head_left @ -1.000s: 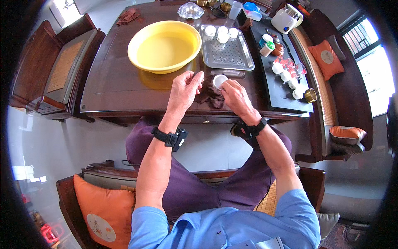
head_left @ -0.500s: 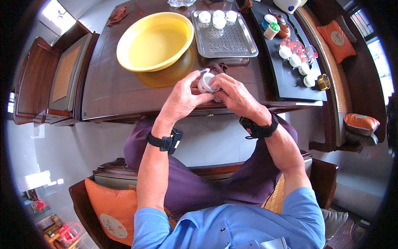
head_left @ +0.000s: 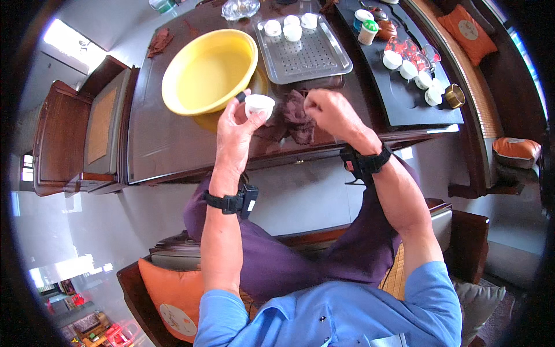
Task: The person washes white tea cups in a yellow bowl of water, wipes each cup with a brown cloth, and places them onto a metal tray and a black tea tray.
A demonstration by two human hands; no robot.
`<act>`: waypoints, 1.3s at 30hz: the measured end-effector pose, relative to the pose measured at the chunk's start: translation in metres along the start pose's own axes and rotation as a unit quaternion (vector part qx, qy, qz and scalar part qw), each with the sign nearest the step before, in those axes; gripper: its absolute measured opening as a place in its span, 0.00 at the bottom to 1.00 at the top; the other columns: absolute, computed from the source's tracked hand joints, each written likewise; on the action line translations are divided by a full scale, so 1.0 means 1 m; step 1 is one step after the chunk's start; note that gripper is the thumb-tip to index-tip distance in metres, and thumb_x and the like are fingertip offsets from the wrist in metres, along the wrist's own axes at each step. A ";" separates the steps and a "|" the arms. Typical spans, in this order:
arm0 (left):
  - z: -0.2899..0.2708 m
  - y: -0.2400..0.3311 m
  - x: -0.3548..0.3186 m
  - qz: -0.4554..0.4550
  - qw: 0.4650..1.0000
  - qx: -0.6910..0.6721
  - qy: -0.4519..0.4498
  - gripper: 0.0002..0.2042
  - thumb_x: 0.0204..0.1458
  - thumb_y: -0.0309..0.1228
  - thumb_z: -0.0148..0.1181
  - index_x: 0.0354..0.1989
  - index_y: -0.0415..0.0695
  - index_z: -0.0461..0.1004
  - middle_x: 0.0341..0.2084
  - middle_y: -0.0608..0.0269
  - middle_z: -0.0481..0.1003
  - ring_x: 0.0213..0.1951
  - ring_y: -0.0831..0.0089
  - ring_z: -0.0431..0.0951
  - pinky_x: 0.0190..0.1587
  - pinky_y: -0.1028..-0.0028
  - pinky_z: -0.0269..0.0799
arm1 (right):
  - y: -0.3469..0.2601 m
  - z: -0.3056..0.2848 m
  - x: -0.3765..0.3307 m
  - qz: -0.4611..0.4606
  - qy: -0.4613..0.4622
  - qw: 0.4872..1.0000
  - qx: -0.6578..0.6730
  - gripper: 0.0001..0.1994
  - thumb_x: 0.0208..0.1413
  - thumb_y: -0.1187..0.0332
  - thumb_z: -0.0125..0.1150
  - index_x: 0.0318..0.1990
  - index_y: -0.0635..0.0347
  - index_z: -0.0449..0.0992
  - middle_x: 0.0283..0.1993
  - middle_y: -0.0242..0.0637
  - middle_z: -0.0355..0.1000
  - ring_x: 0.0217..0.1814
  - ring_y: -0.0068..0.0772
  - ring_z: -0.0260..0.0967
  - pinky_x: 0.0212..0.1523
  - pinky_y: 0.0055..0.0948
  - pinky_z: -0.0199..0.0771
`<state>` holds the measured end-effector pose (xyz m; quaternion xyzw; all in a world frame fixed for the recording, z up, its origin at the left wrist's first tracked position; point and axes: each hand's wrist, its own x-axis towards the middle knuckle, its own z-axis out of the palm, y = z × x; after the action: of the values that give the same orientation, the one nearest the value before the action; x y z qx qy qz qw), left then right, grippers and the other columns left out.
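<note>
A small white teacup (head_left: 261, 105) is in my left hand (head_left: 233, 134), with the thumb on its near side and fingers curled round its far side. It is just off the near right side of a yellow basin (head_left: 184, 106). My right hand (head_left: 335, 113) is closed, its fingers bent inward beside a crumpled dark maroon cloth (head_left: 298, 118). Whether those fingers pinch anything is hidden. The cloth lies on the dark wooden table between my two hands.
Beyond the cloth, a perforated metal tray (head_left: 306, 61) bears several white cups (head_left: 293, 32). At right, a black tea tray (head_left: 399, 104) carries more white cups (head_left: 408, 70), a brown teapot (head_left: 386, 30) and a brass-coloured cup (head_left: 455, 96). A glass dish (head_left: 240, 8) stands at the back.
Both hands were together on the cup over the cloth. My left hand has carried it left, toward the basin; my right hand has come off it and moved right. More of the cloth shows.
</note>
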<state>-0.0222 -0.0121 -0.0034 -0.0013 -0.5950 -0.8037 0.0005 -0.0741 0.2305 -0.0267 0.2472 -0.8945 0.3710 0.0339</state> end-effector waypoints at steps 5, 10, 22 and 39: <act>-0.009 -0.003 0.002 -0.041 0.986 -0.159 -0.036 0.17 0.60 0.30 0.59 0.56 0.38 0.70 0.49 0.50 0.77 0.46 0.59 0.81 0.46 0.70 0.78 | 0.005 0.028 -0.019 -0.044 -0.050 0.980 -0.185 0.10 0.50 0.71 0.61 0.38 0.63 0.70 0.39 0.49 0.70 0.44 0.56 0.74 0.43 0.51 0.77; -0.005 0.004 0.000 -0.059 0.952 -0.293 -0.060 0.23 0.60 0.34 0.60 0.60 0.35 0.68 0.48 0.49 0.77 0.44 0.58 0.80 0.45 0.70 0.79 | 0.007 0.026 -0.017 -0.036 -0.019 0.983 -0.180 0.08 0.52 0.74 0.59 0.39 0.62 0.70 0.37 0.51 0.73 0.43 0.56 0.74 0.43 0.52 0.75; -0.005 -0.016 0.006 -0.131 0.963 -0.229 -0.045 0.22 0.66 0.50 0.50 0.49 0.40 0.73 0.36 0.48 0.80 0.31 0.67 0.79 0.34 0.73 0.75 | -0.002 -0.029 -0.008 0.111 0.063 0.972 -0.199 0.07 0.59 0.69 0.59 0.41 0.60 0.70 0.31 0.54 0.77 0.38 0.60 0.76 0.38 0.53 0.74; 0.015 -0.022 0.004 -0.179 0.964 -0.196 -0.017 0.21 0.67 0.51 0.49 0.46 0.44 0.74 0.32 0.55 0.80 0.27 0.71 0.78 0.30 0.74 0.74 | -0.036 -0.042 -0.003 0.123 0.063 0.810 0.570 0.08 0.67 0.72 0.54 0.49 0.57 0.77 0.38 0.25 0.74 0.35 0.17 0.69 0.35 0.19 0.71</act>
<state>-0.0263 0.0091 -0.0204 0.0920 -0.4163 -0.8913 -0.1539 -0.0597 0.2384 0.0260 0.0863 -0.5417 0.8298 -0.1023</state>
